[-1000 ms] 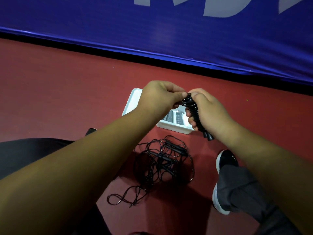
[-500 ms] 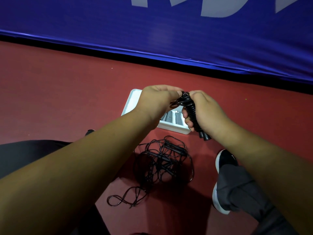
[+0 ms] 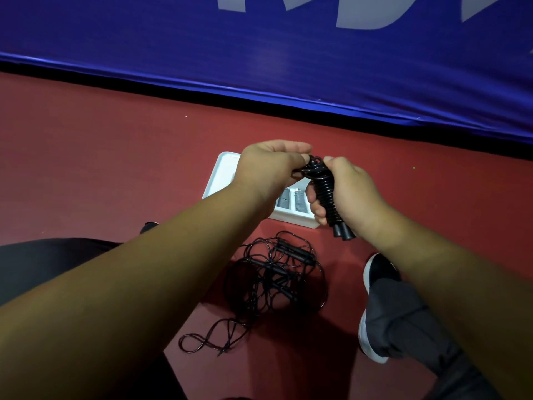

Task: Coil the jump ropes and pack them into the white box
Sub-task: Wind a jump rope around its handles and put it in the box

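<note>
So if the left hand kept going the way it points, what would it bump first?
The left hand pinches the top of the coiled jump rope; straight on, it would probably push that bundle into the right hand gripping it.

Dark red floor (image 3: 101,174), matte, dim light. Blue banner (image 3: 259,53) with pale lettering along far edge, black strip (image 3: 202,95) beneath it.

Floor (image 3: 101,168) L of box (image 3: 222,174) bare, wide room. L hand (image 3: 271,168) and R hand (image 3: 349,194) w/ coil (image 3: 323,192) hang over box top. Grey handles (image 3: 291,200) fill its near-R end. Tangle (image 3: 277,278) just in front of box, shoe (image 3: 377,272) R of it. Banner (image 3: 259,67) walls far side.
</note>
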A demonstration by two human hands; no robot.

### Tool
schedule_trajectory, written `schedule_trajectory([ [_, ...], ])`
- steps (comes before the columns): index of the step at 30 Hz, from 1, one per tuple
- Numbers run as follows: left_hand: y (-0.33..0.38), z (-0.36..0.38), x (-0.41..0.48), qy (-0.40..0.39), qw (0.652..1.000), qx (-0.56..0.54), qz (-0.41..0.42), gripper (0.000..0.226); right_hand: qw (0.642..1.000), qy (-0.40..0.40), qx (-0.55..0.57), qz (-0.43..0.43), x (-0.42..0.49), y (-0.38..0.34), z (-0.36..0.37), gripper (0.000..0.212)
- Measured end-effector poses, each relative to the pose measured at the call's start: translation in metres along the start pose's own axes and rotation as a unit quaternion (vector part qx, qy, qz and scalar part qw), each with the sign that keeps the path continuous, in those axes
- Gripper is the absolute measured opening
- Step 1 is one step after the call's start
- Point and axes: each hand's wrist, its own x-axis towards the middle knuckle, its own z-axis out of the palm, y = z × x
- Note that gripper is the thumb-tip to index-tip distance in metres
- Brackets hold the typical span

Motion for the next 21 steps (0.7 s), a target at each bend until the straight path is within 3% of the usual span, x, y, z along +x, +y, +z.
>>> schedule_trajectory([
  [8, 0.001, 0.003, 0.002, -0.007, 0.998, 0.055, -0.002, 0.02, 0.999, 0.007, -0.042, -0.025, -0.001, -0.002, -0.002, 0.035],
  [15, 0.026, -0.022, 0.008, -0.151, 0.97, 0.191, 0.006, 0.009, 0.996, -0.052, -0.076, 0.006, -0.003, -0.009, -0.011, 0.044],
  [21, 0.032, -0.04, 0.011, -0.249, 0.914, 0.321, 0.01, 0.015, 0.979, -0.129, -0.154, 0.031, -0.013, -0.012, -0.013, 0.03],
])
